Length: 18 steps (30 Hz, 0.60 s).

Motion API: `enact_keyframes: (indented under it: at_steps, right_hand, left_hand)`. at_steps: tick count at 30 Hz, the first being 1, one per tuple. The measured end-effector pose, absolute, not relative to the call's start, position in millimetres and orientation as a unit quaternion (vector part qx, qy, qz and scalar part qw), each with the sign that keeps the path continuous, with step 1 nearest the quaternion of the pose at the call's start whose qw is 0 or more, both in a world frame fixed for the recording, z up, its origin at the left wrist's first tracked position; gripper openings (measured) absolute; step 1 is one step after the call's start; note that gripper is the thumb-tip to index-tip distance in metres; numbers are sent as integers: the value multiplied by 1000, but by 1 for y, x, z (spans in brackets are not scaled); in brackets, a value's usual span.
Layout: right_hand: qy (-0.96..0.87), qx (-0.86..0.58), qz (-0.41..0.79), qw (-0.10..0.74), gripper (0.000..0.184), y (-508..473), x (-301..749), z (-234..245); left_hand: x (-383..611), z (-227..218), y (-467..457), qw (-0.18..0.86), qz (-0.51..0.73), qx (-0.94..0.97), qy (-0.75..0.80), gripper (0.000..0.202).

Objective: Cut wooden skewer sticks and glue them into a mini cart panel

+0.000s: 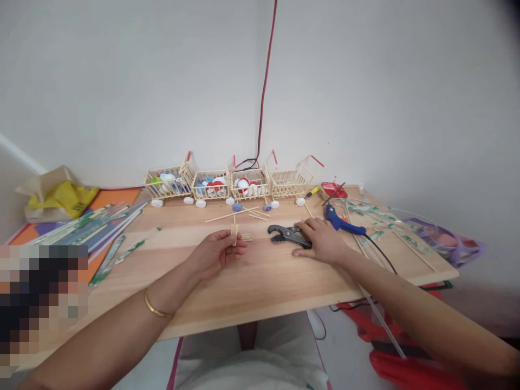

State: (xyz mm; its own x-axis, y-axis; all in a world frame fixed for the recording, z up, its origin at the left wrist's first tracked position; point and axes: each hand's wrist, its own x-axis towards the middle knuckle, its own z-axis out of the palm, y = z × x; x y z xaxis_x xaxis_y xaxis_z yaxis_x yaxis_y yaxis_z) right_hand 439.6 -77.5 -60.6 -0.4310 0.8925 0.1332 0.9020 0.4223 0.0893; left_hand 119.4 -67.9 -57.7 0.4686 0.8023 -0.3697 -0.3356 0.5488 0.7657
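Observation:
My left hand [222,250] is closed in a pinch on a few short wooden sticks [234,234], held just above the tabletop. A few more short sticks [246,237] lie by its fingertips. To the right, my right hand [323,239] lies over the handles of a grey hand cutter [286,234], its fingers curled round them. The cutter's jaws are apart and point left, towards the sticks. Behind the hands lie loose longer sticks [255,212]. Against the wall stands a row of several miniature stick-built carts [289,185], most with bottle-cap wheels.
A blue glue gun [343,223] lies right of my right hand, its cord trailing to the front edge. Behind it are a red dish [333,189] and a yellow-handled knife [312,191]. Wrapped sticks [89,227] and a yellow bag [65,200] sit left.

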Motion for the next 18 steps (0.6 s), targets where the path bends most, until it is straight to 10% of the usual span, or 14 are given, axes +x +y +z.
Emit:
enact_keyframes:
  at_steps: [12, 18]
  right_hand:
    - [-863, -504, -22, 36, 88, -79, 436, -51]
    - [-841, -519, 12, 154, 34, -54, 397, -18]
  left_hand:
    - [120, -60, -66, 768, 412, 308, 382, 3]
    - [122, -61, -67, 707, 492, 309, 402, 4]
